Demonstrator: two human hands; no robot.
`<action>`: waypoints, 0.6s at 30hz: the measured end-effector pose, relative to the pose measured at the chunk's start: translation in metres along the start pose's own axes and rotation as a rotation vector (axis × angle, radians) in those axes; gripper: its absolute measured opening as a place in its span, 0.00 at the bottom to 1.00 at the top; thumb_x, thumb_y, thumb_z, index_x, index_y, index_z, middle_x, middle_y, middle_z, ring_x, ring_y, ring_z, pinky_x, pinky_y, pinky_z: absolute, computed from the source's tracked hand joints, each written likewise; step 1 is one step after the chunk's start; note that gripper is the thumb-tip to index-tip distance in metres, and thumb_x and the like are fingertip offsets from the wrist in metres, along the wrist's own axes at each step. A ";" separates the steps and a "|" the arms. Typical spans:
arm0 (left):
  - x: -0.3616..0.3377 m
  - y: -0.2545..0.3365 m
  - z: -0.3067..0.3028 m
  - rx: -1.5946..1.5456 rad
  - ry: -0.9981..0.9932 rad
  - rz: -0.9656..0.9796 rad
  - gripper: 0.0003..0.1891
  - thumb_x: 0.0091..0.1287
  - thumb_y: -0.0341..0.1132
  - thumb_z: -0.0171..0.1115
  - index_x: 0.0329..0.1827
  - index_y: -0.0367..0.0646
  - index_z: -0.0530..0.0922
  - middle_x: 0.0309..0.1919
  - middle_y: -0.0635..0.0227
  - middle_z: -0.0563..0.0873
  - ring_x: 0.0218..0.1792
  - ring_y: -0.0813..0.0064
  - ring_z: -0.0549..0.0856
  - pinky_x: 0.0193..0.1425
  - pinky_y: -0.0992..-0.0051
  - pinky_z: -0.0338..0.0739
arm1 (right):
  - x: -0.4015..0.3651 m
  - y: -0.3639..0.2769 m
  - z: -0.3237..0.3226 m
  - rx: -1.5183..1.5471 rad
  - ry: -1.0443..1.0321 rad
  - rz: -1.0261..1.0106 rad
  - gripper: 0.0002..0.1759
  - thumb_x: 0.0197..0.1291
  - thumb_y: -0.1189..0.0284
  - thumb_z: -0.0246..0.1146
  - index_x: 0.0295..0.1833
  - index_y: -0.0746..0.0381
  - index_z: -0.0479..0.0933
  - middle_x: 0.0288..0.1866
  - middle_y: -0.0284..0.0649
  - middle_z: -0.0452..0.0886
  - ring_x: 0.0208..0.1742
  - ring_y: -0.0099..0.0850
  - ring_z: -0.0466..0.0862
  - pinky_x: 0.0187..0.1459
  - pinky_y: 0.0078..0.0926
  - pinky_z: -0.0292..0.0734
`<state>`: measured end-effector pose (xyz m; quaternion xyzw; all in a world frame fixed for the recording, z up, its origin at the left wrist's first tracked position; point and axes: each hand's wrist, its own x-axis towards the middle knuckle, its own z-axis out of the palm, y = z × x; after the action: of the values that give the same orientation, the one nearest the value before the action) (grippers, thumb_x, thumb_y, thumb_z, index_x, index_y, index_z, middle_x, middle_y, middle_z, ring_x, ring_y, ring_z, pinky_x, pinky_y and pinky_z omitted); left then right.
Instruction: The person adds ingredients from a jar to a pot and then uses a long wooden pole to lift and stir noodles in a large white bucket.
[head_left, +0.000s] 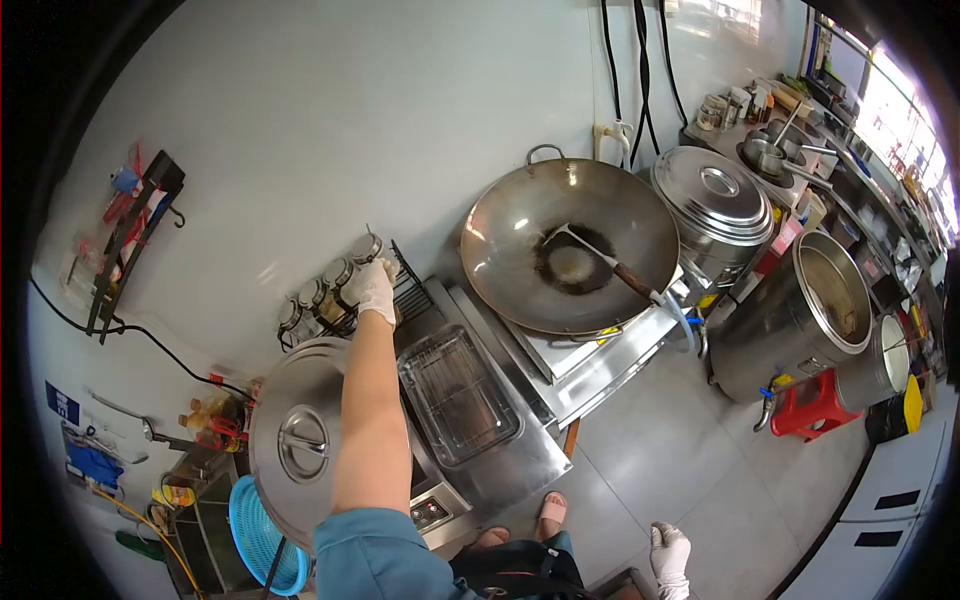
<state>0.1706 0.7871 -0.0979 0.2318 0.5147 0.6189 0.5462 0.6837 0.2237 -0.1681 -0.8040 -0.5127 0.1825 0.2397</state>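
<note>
My left hand, in a white glove, stretches out to a row of lidded glass jars in a black wire rack against the wall. Its fingers are closed about the end glass jar, whose metal lid shows beyond them; the glove hides part of the grip. Other glass jars stand to the left of that hand. My right hand, also gloved, hangs low over the floor at the bottom right. Its fingers are curled in, and nothing shows in them.
A big wok with a spatula in it sits right of the rack. Below the rack lies a wire grate in a steel tray. A lidded pot stands left of my arm. Tall steel pots and a red stool are at right.
</note>
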 end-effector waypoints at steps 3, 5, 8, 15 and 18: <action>0.005 0.007 0.001 0.063 -0.154 -0.025 0.13 0.68 0.45 0.49 0.35 0.45 0.73 0.28 0.69 0.81 0.29 0.73 0.81 0.34 0.76 0.77 | -0.004 -0.004 0.005 0.025 -0.066 0.026 0.06 0.54 0.69 0.62 0.35 0.60 0.80 0.29 0.44 0.80 0.32 0.42 0.81 0.36 0.35 0.75; -0.025 0.018 0.040 0.041 -0.054 0.062 0.14 0.67 0.47 0.50 0.29 0.47 0.71 0.24 0.73 0.78 0.27 0.78 0.79 0.32 0.79 0.71 | -0.008 -0.011 0.003 0.034 -0.048 0.020 0.06 0.54 0.69 0.62 0.35 0.60 0.79 0.29 0.44 0.80 0.32 0.42 0.80 0.36 0.35 0.75; -0.087 0.046 0.101 0.069 0.120 0.176 0.22 0.66 0.56 0.47 0.20 0.52 0.66 0.16 0.80 0.73 0.21 0.84 0.76 0.24 0.83 0.61 | -0.016 -0.023 -0.002 0.022 -0.004 -0.010 0.06 0.54 0.69 0.62 0.35 0.60 0.79 0.28 0.44 0.80 0.31 0.42 0.80 0.35 0.35 0.75; -0.168 0.051 0.155 0.268 -0.226 0.188 0.22 0.69 0.53 0.44 0.22 0.49 0.73 0.12 0.81 0.71 0.13 0.88 0.66 0.16 0.84 0.58 | -0.076 -0.072 -0.022 -0.052 0.108 -0.028 0.08 0.54 0.67 0.60 0.35 0.59 0.79 0.28 0.44 0.80 0.33 0.42 0.80 0.37 0.36 0.74; -0.230 0.035 0.170 0.294 -0.445 0.140 0.19 0.70 0.49 0.46 0.26 0.47 0.73 0.17 0.78 0.74 0.15 0.88 0.68 0.18 0.85 0.62 | -0.121 -0.098 -0.030 -0.048 0.154 -0.022 0.08 0.55 0.66 0.60 0.35 0.59 0.79 0.30 0.44 0.80 0.34 0.41 0.80 0.38 0.36 0.74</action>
<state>0.3676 0.6463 0.0581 0.4739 0.4492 0.5076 0.5621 0.5786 0.1428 -0.0812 -0.8156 -0.5057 0.1051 0.2609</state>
